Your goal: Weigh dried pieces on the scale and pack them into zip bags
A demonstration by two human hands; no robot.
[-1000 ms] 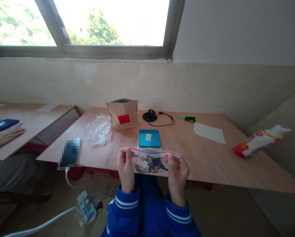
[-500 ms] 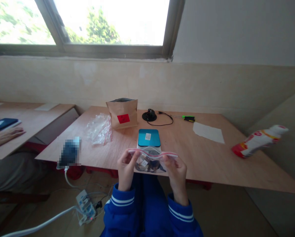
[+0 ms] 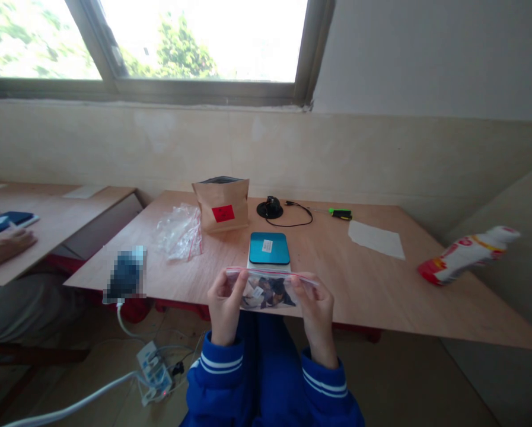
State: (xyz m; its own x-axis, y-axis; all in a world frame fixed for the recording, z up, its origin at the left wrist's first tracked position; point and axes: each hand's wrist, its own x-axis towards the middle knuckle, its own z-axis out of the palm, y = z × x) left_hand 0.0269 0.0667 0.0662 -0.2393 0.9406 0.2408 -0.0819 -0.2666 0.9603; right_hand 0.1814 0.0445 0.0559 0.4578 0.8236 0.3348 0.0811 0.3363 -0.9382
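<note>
1. While a co-worker's hand (image 3: 8, 249) is resting on the left table (image 3: 85, 218), a dark blue device (image 3: 8, 223) is lying just beside it.
2. At the main table's (image 3: 381, 302) near left corner, a blurred item (image 3: 124, 276) is lying, and a white cable (image 3: 123, 323) is hanging from it.
3. Crumpled clear bags (image 3: 179, 232) are lying beside a brown pouch (image 3: 221, 198), which is standing upright on the far side.
4. The left hand (image 3: 225, 305) is pinching the left end of a zip bag (image 3: 270, 292) between thumb and fingers.
5. At the near edge, the zip bag is stretching between both hands, dark pieces showing inside; I cannot tell whether it is touching the table.
6. Just beyond, a teal device (image 3: 269, 248) is lying; farther, a black gadget (image 3: 271, 207) is standing beside its cord (image 3: 312, 216).
7. The right hand (image 3: 317, 308) is pinching the zip bag's right end.
8. A screwdriver (image 3: 340, 214) is lying far right, then paper (image 3: 376, 239); a bottle (image 3: 468, 255) is standing rightmost, appearing tilted.
</note>
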